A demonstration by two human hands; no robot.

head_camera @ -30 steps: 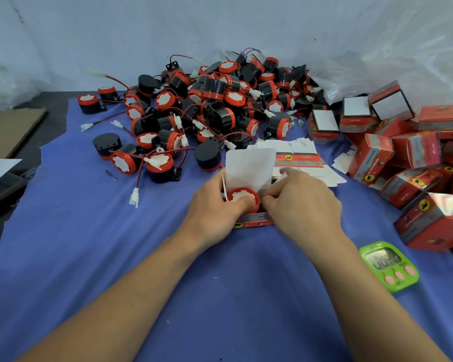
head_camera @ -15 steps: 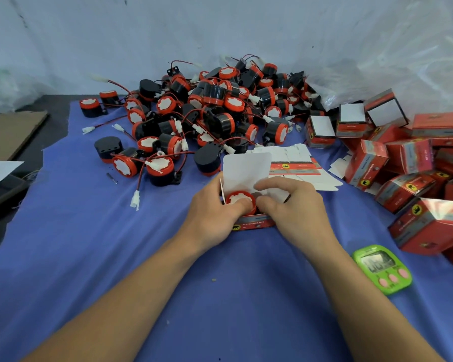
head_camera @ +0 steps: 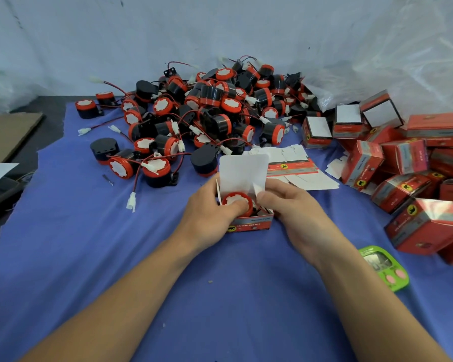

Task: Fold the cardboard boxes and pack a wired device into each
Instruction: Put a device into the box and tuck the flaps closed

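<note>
Your left hand [head_camera: 209, 212] grips the box [head_camera: 251, 224] at 6 o'clock of the loose pile [head_camera: 215, 111], thumb on its seated device [head_camera: 237, 202], right hand [head_camera: 293, 207] pinching a flap [head_camera: 258, 190]: closing remains, many unpacked.

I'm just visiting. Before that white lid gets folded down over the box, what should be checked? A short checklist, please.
1. Device inside the box: ok.
2. Device pushed fully down: cannot tell; the left hand has its thumb on it.
3. Wire tucked inside: cannot tell; it is hidden.
4. Side flap folded in: not ok; it stands up, held by the right hand.
5. Lid upright and free to fold: ok.
</note>
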